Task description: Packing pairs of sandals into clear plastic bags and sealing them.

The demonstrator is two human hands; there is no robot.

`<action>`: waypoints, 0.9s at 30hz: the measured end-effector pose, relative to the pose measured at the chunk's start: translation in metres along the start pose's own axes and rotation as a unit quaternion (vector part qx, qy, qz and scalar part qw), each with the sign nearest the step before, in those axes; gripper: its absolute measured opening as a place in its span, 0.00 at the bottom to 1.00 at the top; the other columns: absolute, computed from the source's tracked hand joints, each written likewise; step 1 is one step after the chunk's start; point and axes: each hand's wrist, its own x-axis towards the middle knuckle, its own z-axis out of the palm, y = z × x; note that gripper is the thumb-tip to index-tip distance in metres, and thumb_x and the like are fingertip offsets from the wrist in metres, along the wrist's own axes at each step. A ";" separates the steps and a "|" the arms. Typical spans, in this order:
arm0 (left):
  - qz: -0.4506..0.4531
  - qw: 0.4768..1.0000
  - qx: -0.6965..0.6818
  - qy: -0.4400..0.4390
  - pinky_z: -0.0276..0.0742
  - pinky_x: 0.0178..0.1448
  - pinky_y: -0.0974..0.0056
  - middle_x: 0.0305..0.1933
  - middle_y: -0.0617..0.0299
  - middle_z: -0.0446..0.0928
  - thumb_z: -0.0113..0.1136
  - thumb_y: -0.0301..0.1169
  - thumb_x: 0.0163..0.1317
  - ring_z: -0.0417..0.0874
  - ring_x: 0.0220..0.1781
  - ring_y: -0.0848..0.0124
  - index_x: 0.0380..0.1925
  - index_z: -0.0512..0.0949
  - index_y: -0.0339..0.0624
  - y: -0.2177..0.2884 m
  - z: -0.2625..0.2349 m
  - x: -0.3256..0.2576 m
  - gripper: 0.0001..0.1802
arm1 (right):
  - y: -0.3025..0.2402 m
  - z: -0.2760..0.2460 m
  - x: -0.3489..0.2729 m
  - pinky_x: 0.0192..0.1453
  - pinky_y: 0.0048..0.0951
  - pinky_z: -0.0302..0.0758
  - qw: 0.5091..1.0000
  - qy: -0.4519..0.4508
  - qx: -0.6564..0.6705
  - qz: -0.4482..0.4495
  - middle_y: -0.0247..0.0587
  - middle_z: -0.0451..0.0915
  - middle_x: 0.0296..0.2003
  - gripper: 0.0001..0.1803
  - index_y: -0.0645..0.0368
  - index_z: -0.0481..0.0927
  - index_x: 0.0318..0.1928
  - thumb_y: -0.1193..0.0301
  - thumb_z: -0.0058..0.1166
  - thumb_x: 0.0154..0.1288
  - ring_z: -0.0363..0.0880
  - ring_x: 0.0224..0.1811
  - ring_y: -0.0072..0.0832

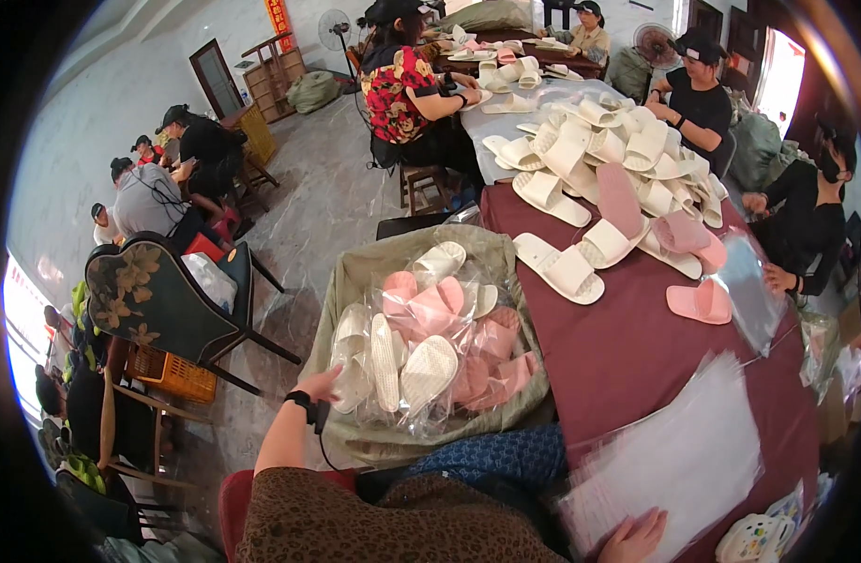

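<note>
My left hand (320, 386) is at the near left rim of an open green sack (331, 281), fingers stretched out and holding nothing that I can see. Inside the sack lie several slippers in clear plastic bags, among them a cream slipper (429, 373) and a pink slipper (435, 310). My right hand (634, 539) rests flat, fingers extended, on the near edge of a stack of clear plastic bags (679, 450). That stack lies on a table with a dark red cloth (604, 371).
A large heap of cream slippers (618, 141) covers the table's far part, with loose pink slippers (700, 302) nearer. More clear bags (749, 291) lie at the right edge. Co-workers sit around the table. A dark chair (158, 300) stands left, above an orange crate (173, 373).
</note>
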 end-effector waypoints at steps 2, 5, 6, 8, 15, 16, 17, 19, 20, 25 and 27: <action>0.011 0.993 -0.040 -0.110 0.80 0.47 0.59 0.50 0.47 0.83 0.58 0.68 0.57 0.87 0.42 0.58 0.60 0.69 0.23 0.026 0.024 -0.007 0.53 | -0.002 -0.003 0.002 0.65 0.52 0.69 1.000 0.000 0.002 0.012 0.71 0.72 0.57 0.26 0.70 0.74 0.58 0.63 0.56 0.67 0.72 0.59 0.61; 0.061 0.998 0.005 0.014 0.84 0.40 0.64 0.32 0.47 0.84 0.63 0.64 0.56 0.88 0.36 0.63 0.40 0.79 0.23 0.042 0.050 -0.004 0.44 | 0.004 0.004 0.002 0.63 0.51 0.70 1.000 0.014 -0.008 -0.016 0.66 0.73 0.57 0.27 0.67 0.75 0.58 0.61 0.59 0.64 0.73 0.58 0.59; 0.050 0.996 0.068 0.032 0.84 0.39 0.64 0.31 0.47 0.84 0.64 0.64 0.55 0.88 0.37 0.64 0.36 0.81 0.24 0.066 0.054 -0.015 0.42 | 0.013 0.015 -0.002 0.63 0.51 0.70 1.000 0.012 -0.017 -0.009 0.66 0.73 0.57 0.27 0.67 0.75 0.58 0.61 0.59 0.64 0.73 0.58 0.59; 0.095 0.995 0.010 0.027 0.83 0.38 0.64 0.31 0.50 0.84 0.65 0.63 0.55 0.87 0.34 0.65 0.35 0.81 0.24 0.091 0.050 -0.029 0.41 | 0.033 0.036 -0.015 0.71 0.50 0.60 1.000 -0.005 0.013 0.022 0.61 0.66 0.65 0.28 0.66 0.69 0.65 0.68 0.54 0.66 0.64 0.68 0.55; 0.222 0.967 0.122 0.034 0.75 0.52 0.62 0.45 0.56 0.80 0.67 0.57 0.56 0.80 0.46 0.69 0.54 0.73 0.34 0.064 -0.002 0.018 0.39 | 0.023 0.039 -0.006 0.72 0.50 0.58 0.998 -0.041 0.016 0.053 0.60 0.65 0.67 0.27 0.65 0.67 0.66 0.67 0.51 0.69 0.61 0.70 0.54; 0.247 0.938 0.237 0.048 0.76 0.54 0.60 0.48 0.52 0.80 0.69 0.57 0.52 0.81 0.49 0.66 0.58 0.70 0.31 0.050 -0.020 0.036 0.45 | 0.019 0.039 -0.003 0.72 0.50 0.58 0.997 -0.044 0.030 0.046 0.59 0.65 0.67 0.28 0.64 0.67 0.66 0.67 0.51 0.69 0.61 0.70 0.53; 0.223 0.926 0.297 0.071 0.66 0.70 0.56 0.64 0.34 0.70 0.73 0.61 0.44 0.70 0.69 0.48 0.67 0.50 0.17 0.065 -0.006 0.026 0.68 | 0.019 0.036 -0.005 0.72 0.50 0.58 0.997 -0.043 0.024 0.054 0.59 0.65 0.67 0.28 0.64 0.67 0.67 0.67 0.51 0.69 0.61 0.70 0.53; 0.144 0.894 0.371 0.205 0.70 0.67 0.54 0.59 0.35 0.73 0.76 0.58 0.42 0.74 0.64 0.51 0.68 0.50 0.20 0.098 0.016 -0.021 0.68 | 0.018 0.033 -0.007 0.72 0.49 0.57 0.996 -0.045 0.021 0.068 0.58 0.65 0.67 0.28 0.63 0.67 0.67 0.67 0.51 0.69 0.61 0.70 0.53; 0.139 0.864 0.389 0.289 0.71 0.65 0.53 0.56 0.38 0.76 0.77 0.55 0.43 0.76 0.62 0.52 0.67 0.54 0.22 0.125 0.041 -0.072 0.63 | 0.019 0.033 -0.009 0.73 0.49 0.57 0.997 -0.037 0.023 0.070 0.58 0.65 0.67 0.28 0.63 0.67 0.67 0.67 0.51 0.69 0.61 0.70 0.53; 0.636 0.668 0.379 0.074 0.75 0.52 0.51 0.42 0.54 0.78 0.72 0.41 0.51 0.77 0.49 0.51 0.46 0.78 0.40 0.124 0.108 -0.138 0.25 | 0.016 0.030 -0.008 0.71 0.49 0.59 0.997 -0.018 0.027 0.063 0.59 0.66 0.66 0.27 0.63 0.68 0.66 0.67 0.52 0.69 0.62 0.69 0.52; 0.585 0.667 0.437 -0.147 0.75 0.53 0.51 0.40 0.52 0.78 0.67 0.43 0.56 0.77 0.51 0.52 0.42 0.80 0.44 0.100 0.149 -0.156 0.18 | 0.019 0.033 -0.011 0.73 0.50 0.56 0.996 -0.022 0.047 0.068 0.57 0.64 0.68 0.29 0.62 0.66 0.68 0.66 0.52 0.68 0.61 0.70 0.53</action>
